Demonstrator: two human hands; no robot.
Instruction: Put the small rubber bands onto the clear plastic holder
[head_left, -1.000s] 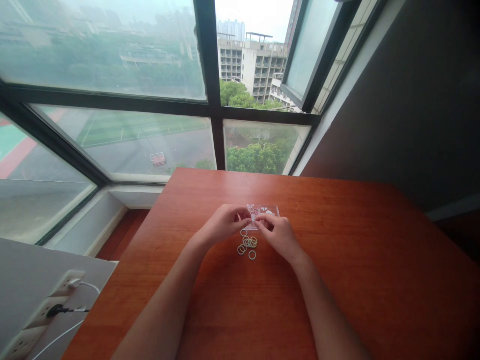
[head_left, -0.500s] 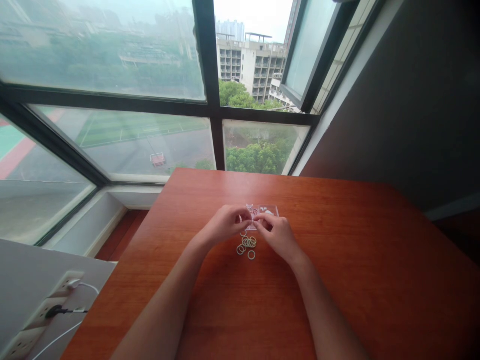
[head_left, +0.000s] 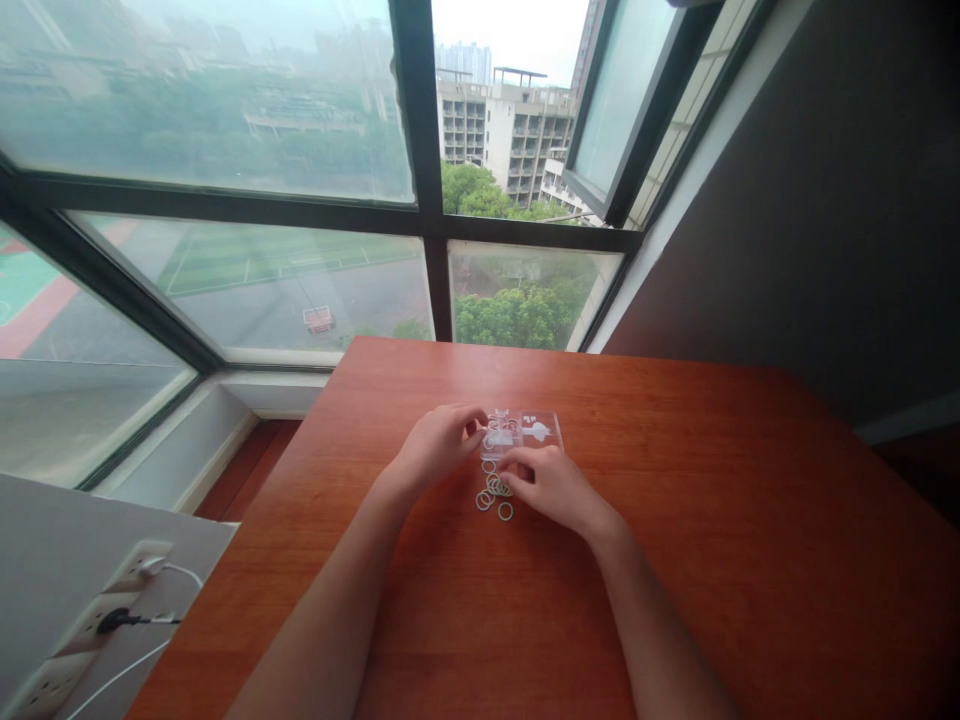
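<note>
A small clear plastic box (head_left: 541, 432) with a white printed shape lies on the table, and several pale rings show in its left half. My left hand (head_left: 442, 442) is at the left edge of the box, thumb and forefinger apart, with nothing visible between them. In front of the box lies a loose cluster of pale green-white rings (head_left: 485, 500). My right hand (head_left: 553, 482) is just over the right side of this cluster, its fingertips slightly parted and partly covering the rings. One ring (head_left: 505, 512) lies separately nearer to me.
The reddish-brown wooden table (head_left: 675, 520) extends widely to the right. Behind it stand dark-framed windows (head_left: 431, 230), one pane swung outward. At lower left, wall sockets (head_left: 97, 625) hold plugs with cables beside the table's edge.
My hands, fingertips together over the box before, have separated. The left has shifted left to the box's edge; the right has come down toward the rings. More of the box shows.
</note>
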